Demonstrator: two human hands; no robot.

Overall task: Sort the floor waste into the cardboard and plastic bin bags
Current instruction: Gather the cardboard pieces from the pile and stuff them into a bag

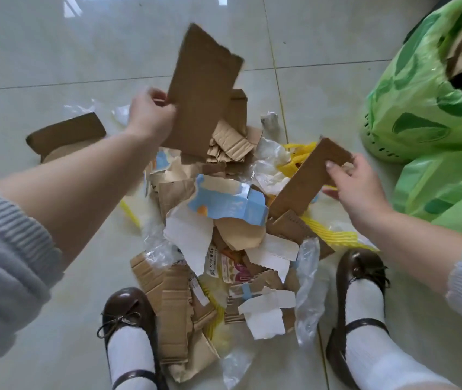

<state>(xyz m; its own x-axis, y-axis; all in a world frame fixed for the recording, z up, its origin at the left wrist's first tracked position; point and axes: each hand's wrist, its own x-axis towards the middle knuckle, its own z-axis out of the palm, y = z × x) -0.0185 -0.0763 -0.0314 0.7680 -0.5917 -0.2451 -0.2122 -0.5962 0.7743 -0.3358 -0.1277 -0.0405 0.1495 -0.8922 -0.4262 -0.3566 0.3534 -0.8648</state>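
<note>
Glossy pale tiled floor [55, 66] under a waste pile [224, 235], green bag [421, 108] alongside

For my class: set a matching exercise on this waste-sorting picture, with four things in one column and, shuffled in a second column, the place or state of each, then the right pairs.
Things
1. Large cardboard sheet
2. Narrow cardboard strip
3. Green bin bag
4. Blue and white carton

Places or states
A. Lies torn on top of the pile on the floor
B. Held up by the left hand
C. Stands at the right, cardboard already inside
D. Pinched at its upper end by the right hand

Pairs: 1-B, 2-D, 3-C, 4-A
</note>
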